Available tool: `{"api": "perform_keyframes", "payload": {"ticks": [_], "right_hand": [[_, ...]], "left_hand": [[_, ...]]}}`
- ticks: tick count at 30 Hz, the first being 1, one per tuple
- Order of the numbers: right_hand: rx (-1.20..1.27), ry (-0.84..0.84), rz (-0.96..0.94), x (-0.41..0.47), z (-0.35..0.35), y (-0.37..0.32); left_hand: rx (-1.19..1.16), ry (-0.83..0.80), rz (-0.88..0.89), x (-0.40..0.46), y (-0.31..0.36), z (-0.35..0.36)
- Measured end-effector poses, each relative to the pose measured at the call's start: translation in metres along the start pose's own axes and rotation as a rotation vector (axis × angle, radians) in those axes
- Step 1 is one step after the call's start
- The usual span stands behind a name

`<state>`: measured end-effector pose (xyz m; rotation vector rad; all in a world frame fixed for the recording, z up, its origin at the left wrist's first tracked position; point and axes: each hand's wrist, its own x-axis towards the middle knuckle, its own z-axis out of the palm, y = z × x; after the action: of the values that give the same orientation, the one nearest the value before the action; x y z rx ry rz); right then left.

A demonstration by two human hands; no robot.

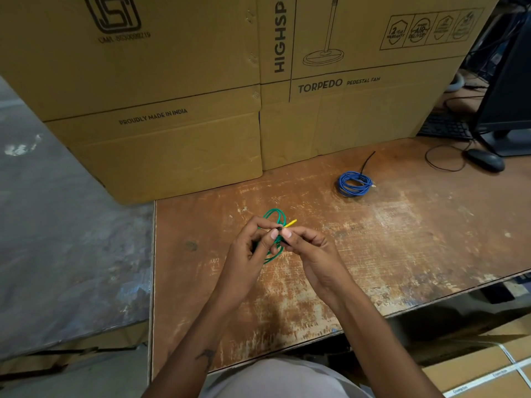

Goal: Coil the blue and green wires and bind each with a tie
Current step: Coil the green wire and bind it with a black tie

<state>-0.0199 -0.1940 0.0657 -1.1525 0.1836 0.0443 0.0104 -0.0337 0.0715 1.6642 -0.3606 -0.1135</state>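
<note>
Pinching the looped green wire and a small dark tie between them, both hands, left hand and right hand, hover over the scuffed wooden counter. Blue wire lies coiled farther back, near the cardboard boxes.

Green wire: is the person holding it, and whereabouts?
Yes. Both hands, left hand and right hand, pinch the green wire coil at its near side, where a dark tie sits.

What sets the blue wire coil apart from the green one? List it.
The blue wire coil lies alone on the table; the green wire coil is held up by the left hand and right hand. Blue looks tightly wound; green hangs looser. Both are looped.
</note>
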Motion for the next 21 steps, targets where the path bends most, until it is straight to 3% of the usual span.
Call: {"api": "perform_keyframes", "payload": {"ticks": [21], "right_hand": [[-0.139,0.038,0.144,-0.002,-0.019,-0.005]], "left_hand": [[0.128,-0.142,-0.048,-0.004,-0.003,-0.004]]}}
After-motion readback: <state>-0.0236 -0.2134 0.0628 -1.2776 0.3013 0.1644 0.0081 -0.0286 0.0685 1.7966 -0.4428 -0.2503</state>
